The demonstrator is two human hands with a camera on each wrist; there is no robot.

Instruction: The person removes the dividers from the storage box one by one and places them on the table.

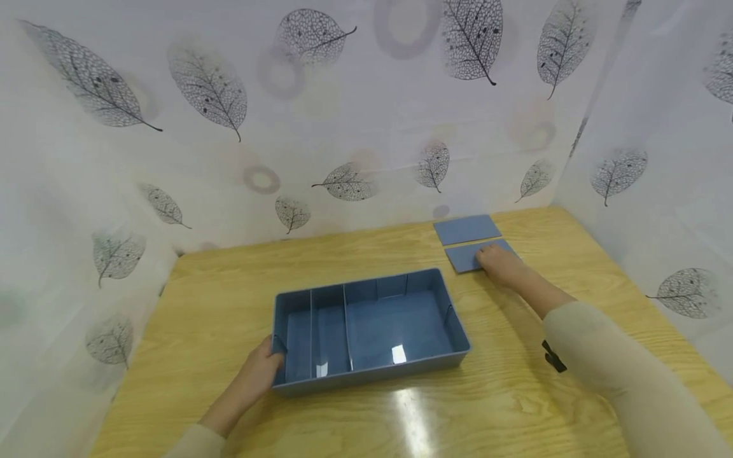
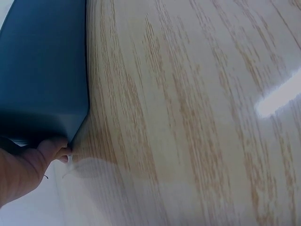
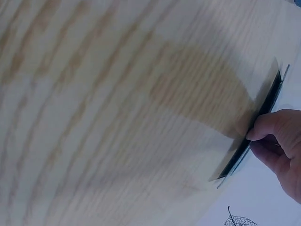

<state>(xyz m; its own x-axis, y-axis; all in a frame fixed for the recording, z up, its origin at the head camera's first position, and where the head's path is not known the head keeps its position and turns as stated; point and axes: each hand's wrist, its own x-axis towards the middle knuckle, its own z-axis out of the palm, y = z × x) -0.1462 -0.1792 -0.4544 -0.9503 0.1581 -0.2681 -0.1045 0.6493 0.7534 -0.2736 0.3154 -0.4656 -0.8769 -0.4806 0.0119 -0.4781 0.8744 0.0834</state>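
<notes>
A blue-grey rectangular box [image 1: 378, 371] stands open-topped on the table, two thin dividers splitting it into three compartments, the right one widest. My left hand [image 1: 258, 375] grips its left end wall; in the left wrist view the thumb of that left hand [image 2: 28, 167] lies against the box [image 2: 44, 56] near a corner. Beyond the box's far right corner, my right hand [image 1: 504, 267] pinches a flat blue-grey panel [image 1: 462, 258]. The right wrist view has this panel [image 3: 272, 100] nearly edge-on, between thumb and fingers of the right hand [image 3: 284, 146].
Just behind the pinched panel lies a second, similar panel [image 1: 468, 229], near the table's back edge. Leaf-patterned white sheeting [image 1: 366, 127] rises behind and at both sides of the wood-grain table [image 1: 229, 286]. A small black item [image 1: 553, 357] shows beside the right sleeve.
</notes>
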